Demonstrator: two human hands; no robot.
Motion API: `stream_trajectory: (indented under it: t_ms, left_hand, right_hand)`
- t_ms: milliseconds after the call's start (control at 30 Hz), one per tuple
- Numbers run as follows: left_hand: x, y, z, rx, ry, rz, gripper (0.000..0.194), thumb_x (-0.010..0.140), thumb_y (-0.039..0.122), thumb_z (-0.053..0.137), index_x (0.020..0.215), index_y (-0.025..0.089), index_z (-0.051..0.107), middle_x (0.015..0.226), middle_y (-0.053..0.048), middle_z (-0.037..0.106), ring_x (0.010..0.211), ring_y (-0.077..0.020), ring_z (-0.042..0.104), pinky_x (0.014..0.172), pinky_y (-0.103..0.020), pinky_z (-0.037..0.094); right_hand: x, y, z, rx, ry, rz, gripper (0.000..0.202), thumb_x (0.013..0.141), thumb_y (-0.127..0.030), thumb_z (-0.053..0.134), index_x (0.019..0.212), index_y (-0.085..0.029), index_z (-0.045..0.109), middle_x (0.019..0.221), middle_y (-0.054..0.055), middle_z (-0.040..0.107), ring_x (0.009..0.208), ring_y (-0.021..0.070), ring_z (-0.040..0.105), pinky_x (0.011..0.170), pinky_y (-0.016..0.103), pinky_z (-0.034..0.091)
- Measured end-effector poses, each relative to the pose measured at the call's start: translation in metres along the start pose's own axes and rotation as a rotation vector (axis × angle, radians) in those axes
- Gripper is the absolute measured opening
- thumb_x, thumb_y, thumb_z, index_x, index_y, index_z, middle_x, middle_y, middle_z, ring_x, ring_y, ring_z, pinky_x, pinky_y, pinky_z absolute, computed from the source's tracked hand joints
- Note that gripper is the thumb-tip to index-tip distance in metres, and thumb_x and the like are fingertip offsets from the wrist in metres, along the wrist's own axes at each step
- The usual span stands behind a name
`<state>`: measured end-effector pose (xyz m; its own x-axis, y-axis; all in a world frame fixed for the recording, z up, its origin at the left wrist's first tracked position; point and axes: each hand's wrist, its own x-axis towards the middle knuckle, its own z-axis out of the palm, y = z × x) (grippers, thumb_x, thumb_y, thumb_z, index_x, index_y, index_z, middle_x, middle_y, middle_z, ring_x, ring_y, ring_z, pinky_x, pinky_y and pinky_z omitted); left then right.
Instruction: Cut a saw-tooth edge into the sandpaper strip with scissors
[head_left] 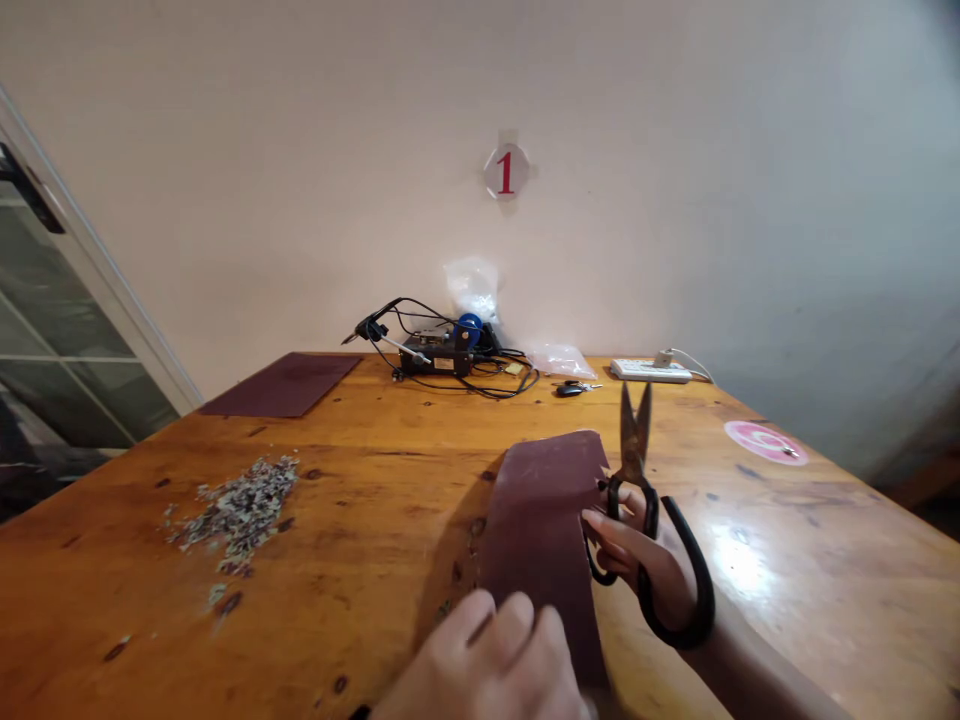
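A dark maroon sheet (536, 530) with a ragged right edge stands out over the middle of the wooden table. My left hand (495, 660) is at the bottom of the view, fingers curled at the sheet's lower part; what its fingertips hold is hidden. At the sheet's right edge is my right hand (645, 550), its fingers through the handles of black-handled scissors (635, 440). The scissor blades point up and are slightly apart, beside the sheet's upper right corner.
Small cut scraps (244, 510) lie in a heap on the left of the table (360, 520). Another maroon sheet (285, 385) is at the back left. Along the wall are a cabled black device (439, 355), keys (574, 388) and a power strip (649, 371).
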<state>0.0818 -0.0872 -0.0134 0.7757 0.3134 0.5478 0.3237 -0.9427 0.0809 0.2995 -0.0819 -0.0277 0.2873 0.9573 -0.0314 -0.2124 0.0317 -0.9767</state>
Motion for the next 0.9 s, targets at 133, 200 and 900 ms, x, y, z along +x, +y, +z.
stream_trajectory:
  t_ms: [133,200,900]
  left_hand:
    - [0.01,-0.032,-0.006,-0.383,0.119,-0.703,0.063,0.079,0.061,0.07,0.13,0.024,0.063,0.141,-0.019,0.057,0.122,-0.0391,0.057,0.1,-0.052,0.045]
    - [0.021,-0.047,-0.007,-0.679,0.076,-0.974,0.064,0.082,0.066,0.063,0.127,0.021,0.061,0.127,-0.018,0.064,0.113,-0.0331,0.062,0.097,-0.047,0.047]
    - [0.019,-0.068,0.002,-1.468,0.181,-1.078,0.034,0.079,0.041,0.079,0.104,0.02,0.071,0.101,-0.005,0.075,0.087,-0.0191,0.068,0.076,-0.028,0.052]
  right_hand:
    - [-0.007,-0.014,-0.002,-0.181,0.007,-0.213,0.041,0.069,-0.055,0.082,0.072,-0.022,0.058,0.063,0.0,0.056,0.057,0.0175,0.05,0.053,0.03,0.043]
    - [-0.01,-0.019,-0.002,-0.237,0.044,-0.259,0.04,0.07,-0.056,0.081,0.072,-0.022,0.06,0.068,0.002,0.06,0.064,0.0211,0.055,0.057,0.033,0.047]
    - [-0.018,0.001,-0.002,-0.225,-0.13,0.019,0.04,0.072,-0.057,0.078,0.08,-0.021,0.064,0.069,-0.001,0.054,0.058,0.0147,0.044,0.052,0.029,0.037]
